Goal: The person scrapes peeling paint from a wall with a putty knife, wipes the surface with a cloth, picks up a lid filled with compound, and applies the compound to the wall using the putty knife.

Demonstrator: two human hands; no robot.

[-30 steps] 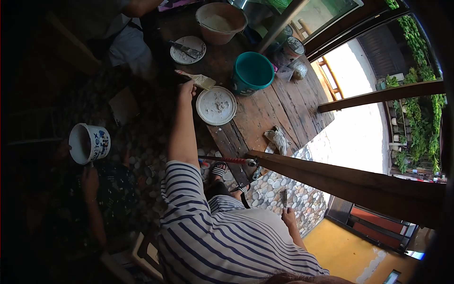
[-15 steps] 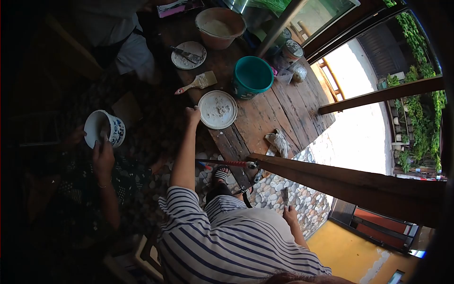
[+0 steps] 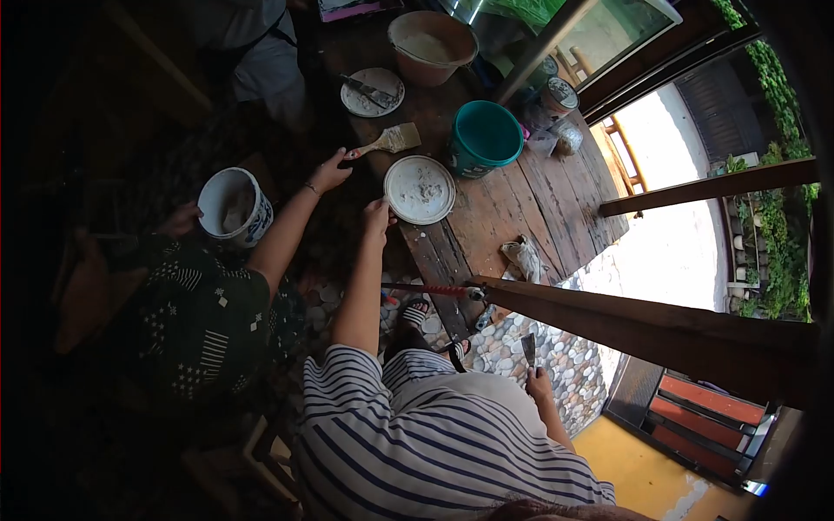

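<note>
My left hand (image 3: 376,215) is closed on the edge of a round white lid (image 3: 420,189) smeared with paste, at the wooden table's near edge. In my right hand (image 3: 538,380) is a scraper (image 3: 529,350), its blade pointing up, over the pebbled floor. A paintbrush (image 3: 388,141) with a pale, wide head lies beyond the lid, its handle jutting over the table edge. A co-worker's hand (image 3: 331,171) is at that handle. The teal bucket (image 3: 486,139) stands right of the lid.
A co-worker at the left holds a white bucket (image 3: 234,206). On the table (image 3: 486,207) are a pinkish bucket (image 3: 432,49), a second lid (image 3: 373,92) with a scraper, jars (image 3: 559,97) and a crumpled cloth (image 3: 522,258). A wooden beam (image 3: 643,334) crosses at right.
My left hand has let go of the paintbrush and taken hold of the lid's edge. The co-worker's hand has reached from the white bucket to the brush handle. My right hand keeps the scraper.
</note>
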